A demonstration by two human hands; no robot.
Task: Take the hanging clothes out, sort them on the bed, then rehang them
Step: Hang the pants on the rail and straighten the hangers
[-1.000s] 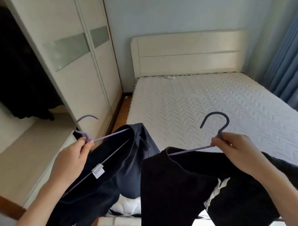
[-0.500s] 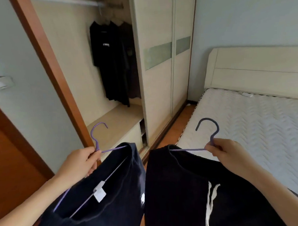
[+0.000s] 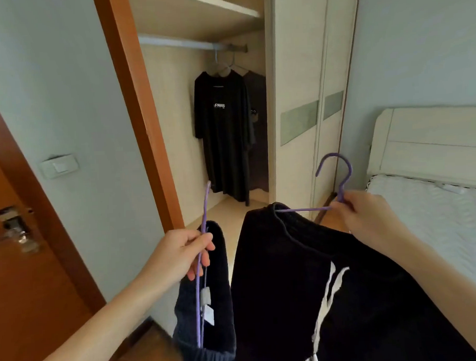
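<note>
While aloft — left hand (image 3: 180, 253), right hand (image 3: 369, 218), each tight around a purple hanger (image 3: 345, 189).

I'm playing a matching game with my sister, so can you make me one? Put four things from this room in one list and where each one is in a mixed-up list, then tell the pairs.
Things:
1. black T-shirt
2. dark garment with white drawstrings
3. dark garment with a white tag
4. light switch

Places:
A. on the right hanger, gripped by the right hand
B. on the wall
C. hanging from the wardrobe rail
D. on the left hanger, gripped by the left hand

Pairs: 1-C, 2-A, 3-D, 4-B.
</note>
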